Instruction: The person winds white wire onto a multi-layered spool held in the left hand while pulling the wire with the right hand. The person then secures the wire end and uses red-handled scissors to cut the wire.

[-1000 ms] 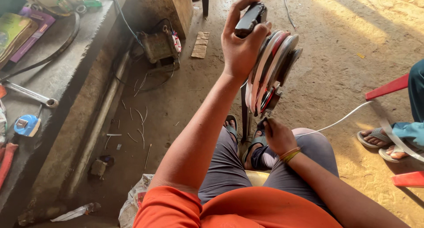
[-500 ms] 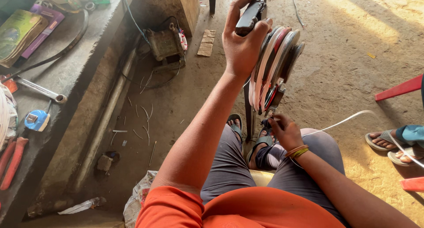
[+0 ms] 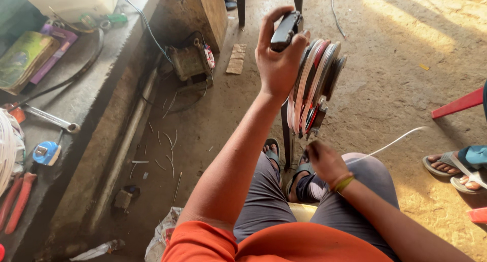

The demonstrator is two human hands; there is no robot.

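Sandy dirt floor point(image 3: 395, 89) lies beneath a seated person, with a grey concrete table point(image 3: 76, 104) of tools at the left. The left hand point(image 3: 278, 59) is closed around a black handle point(image 3: 285, 31) atop a round winding wheel of pink and white coils point(image 3: 314, 84), raised slightly higher than before. The right hand point(image 3: 324, 160) is pinched shut on a thin white wire point(image 3: 390, 144) below the wheel, as it was a moment ago.

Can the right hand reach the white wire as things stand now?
Probably yes. The right hand sits just under the reel, and the white wire runs off beside it with nothing in between.
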